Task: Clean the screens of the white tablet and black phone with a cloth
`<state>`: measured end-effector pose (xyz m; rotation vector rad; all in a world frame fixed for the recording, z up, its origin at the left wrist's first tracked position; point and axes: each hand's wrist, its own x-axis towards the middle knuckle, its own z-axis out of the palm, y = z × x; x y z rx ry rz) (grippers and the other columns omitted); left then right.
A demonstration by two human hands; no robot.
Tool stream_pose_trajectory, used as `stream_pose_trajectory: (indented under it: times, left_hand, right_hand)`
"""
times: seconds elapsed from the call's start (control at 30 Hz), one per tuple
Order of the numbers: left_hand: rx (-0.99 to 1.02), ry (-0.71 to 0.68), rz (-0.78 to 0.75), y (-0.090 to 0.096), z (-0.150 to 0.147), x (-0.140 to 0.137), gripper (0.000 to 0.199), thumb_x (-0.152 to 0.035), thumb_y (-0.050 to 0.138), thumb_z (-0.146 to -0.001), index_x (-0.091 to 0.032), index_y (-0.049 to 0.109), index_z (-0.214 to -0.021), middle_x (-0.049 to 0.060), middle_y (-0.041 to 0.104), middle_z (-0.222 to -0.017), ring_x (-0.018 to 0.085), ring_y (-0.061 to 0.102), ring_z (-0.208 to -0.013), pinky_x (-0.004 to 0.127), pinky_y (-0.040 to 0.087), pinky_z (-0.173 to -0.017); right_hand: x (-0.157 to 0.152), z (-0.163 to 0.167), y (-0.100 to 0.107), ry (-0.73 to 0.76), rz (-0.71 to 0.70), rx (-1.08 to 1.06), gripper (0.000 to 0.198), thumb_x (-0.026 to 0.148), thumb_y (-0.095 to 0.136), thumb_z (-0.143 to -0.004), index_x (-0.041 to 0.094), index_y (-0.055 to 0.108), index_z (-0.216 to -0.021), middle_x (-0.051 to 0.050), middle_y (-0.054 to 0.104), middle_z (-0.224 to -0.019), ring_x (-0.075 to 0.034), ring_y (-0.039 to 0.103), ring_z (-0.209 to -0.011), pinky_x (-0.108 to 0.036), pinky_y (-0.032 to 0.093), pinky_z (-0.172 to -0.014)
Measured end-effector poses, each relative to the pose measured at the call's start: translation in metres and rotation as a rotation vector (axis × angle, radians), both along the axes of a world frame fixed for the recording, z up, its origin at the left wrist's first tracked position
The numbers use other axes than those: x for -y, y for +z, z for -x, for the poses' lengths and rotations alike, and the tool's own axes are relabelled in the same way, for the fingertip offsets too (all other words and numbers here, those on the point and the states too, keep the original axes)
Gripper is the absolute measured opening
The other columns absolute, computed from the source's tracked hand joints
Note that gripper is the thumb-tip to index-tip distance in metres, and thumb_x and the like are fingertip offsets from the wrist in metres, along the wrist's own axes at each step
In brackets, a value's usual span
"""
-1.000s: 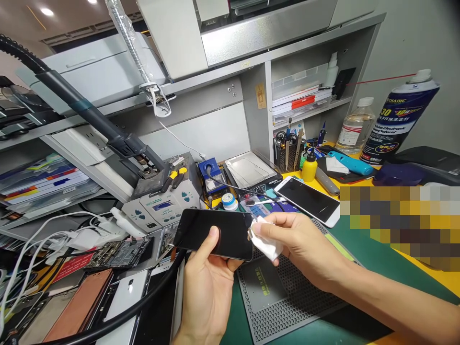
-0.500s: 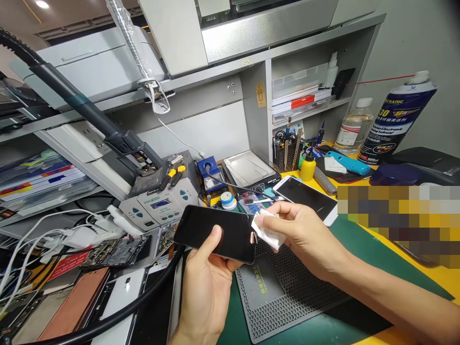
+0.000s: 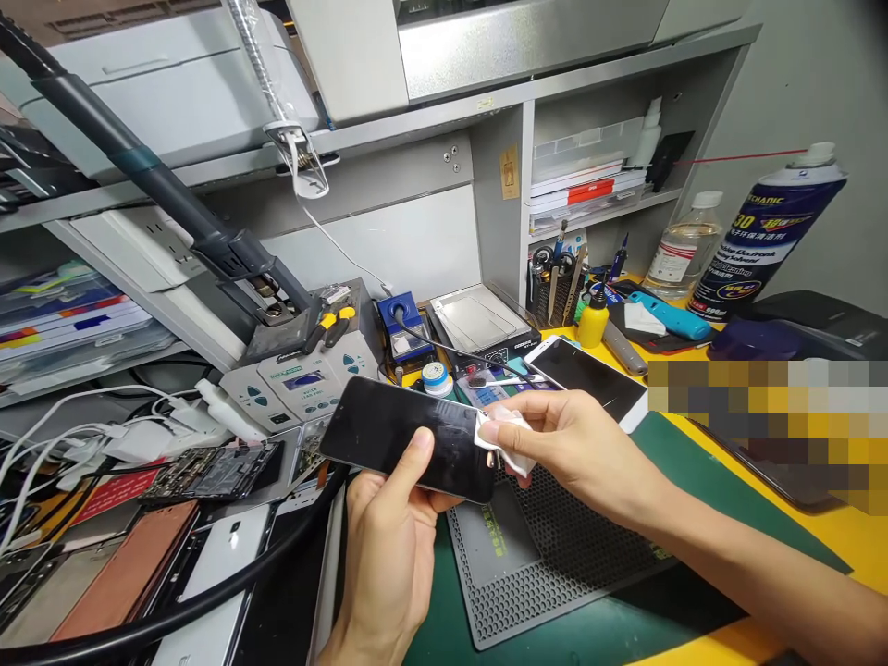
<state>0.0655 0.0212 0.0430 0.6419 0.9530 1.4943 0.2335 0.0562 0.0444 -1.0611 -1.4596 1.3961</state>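
My left hand [image 3: 395, 536] grips a black smartphone [image 3: 388, 430] from below, its thumb lying on the glass. The phone is tilted with its screen towards me, and faint smears show on the right half. A small coppery piece [image 3: 491, 459] sticks out at its right edge. My right hand [image 3: 561, 444] pinches a folded white tissue [image 3: 510, 439] between thumb and fingers. The tissue lies against the phone's upper right corner. Under both hands is a grey perforated mat [image 3: 513, 592] on a green work mat [image 3: 659, 499].
A white phone [image 3: 589, 377] lies behind my right hand. Left stand a rework station [image 3: 305, 384] with pliers [image 3: 329, 328] on top, a black hose [image 3: 228, 606] and several phone parts. A yellow bottle [image 3: 593, 319] and a spray can [image 3: 767, 231] stand at the back right.
The tissue has moved left from beside the phone's edge onto its corner. Smears now show on the screen. The view has shifted slightly.
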Motion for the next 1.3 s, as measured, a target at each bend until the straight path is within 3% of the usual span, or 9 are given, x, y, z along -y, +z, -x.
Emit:
stream_pose_trajectory:
  times: [0.3,0.67,0.83,1.07,1.3]
  left_hand:
    - [-0.052,-0.070,0.022,0.001,0.004,-0.001,0.033,-0.027,0.084,-0.075,-0.012,0.079,-0.104,0.013,0.078,-0.103,0.030,0.074,-0.095,0.038,0.065,-0.074]
    - [-0.043,-0.062,0.031,0.001,0.004,-0.003,0.028,-0.030,0.083,-0.076,-0.012,0.080,-0.097,0.013,0.079,-0.099,0.029,0.075,-0.089,0.037,0.065,-0.071]
    - [-0.025,-0.037,0.005,0.000,0.005,-0.005,0.021,-0.028,0.082,-0.076,-0.012,0.080,-0.090,0.012,0.079,-0.097,0.027,0.076,-0.088,0.036,0.065,-0.071]
    - [-0.017,-0.006,-0.019,0.005,0.007,-0.005,0.019,-0.027,0.078,-0.080,-0.010,0.077,-0.089,0.010,0.078,-0.088,0.024,0.076,-0.079,0.036,0.065,-0.069]
    - [-0.008,0.079,-0.056,0.006,0.008,-0.005,0.022,-0.028,0.080,-0.078,-0.010,0.074,-0.089,0.012,0.078,-0.094,0.026,0.075,-0.081,0.036,0.064,-0.067]
  right_hand:
    - [-0.009,-0.015,-0.004,0.145,0.011,0.058,0.036,0.051,0.074,-0.086,0.016,0.074,-0.076,-0.001,0.065,-0.063,-0.014,0.057,-0.059,-0.027,0.043,-0.058]
    - [-0.007,-0.012,-0.002,0.158,0.045,-0.043,0.044,0.060,0.069,-0.087,0.017,0.074,-0.078,-0.005,0.072,-0.072,-0.016,0.063,-0.061,-0.029,0.050,-0.064]
    - [-0.004,-0.004,-0.003,0.140,0.171,-0.069,0.050,0.065,0.070,-0.083,0.015,0.070,-0.073,-0.004,0.068,-0.062,-0.016,0.063,-0.053,-0.029,0.052,-0.055]
    - [-0.001,0.001,-0.010,0.269,0.263,-0.270,0.043,0.054,0.072,-0.087,0.011,0.070,-0.082,-0.006,0.070,-0.071,-0.014,0.065,-0.062,-0.027,0.056,-0.061]
    - [0.005,0.011,-0.016,0.294,0.316,-0.330,0.036,0.046,0.079,-0.083,0.011,0.069,-0.081,-0.003,0.067,-0.075,-0.013,0.066,-0.061,-0.025,0.056,-0.055]
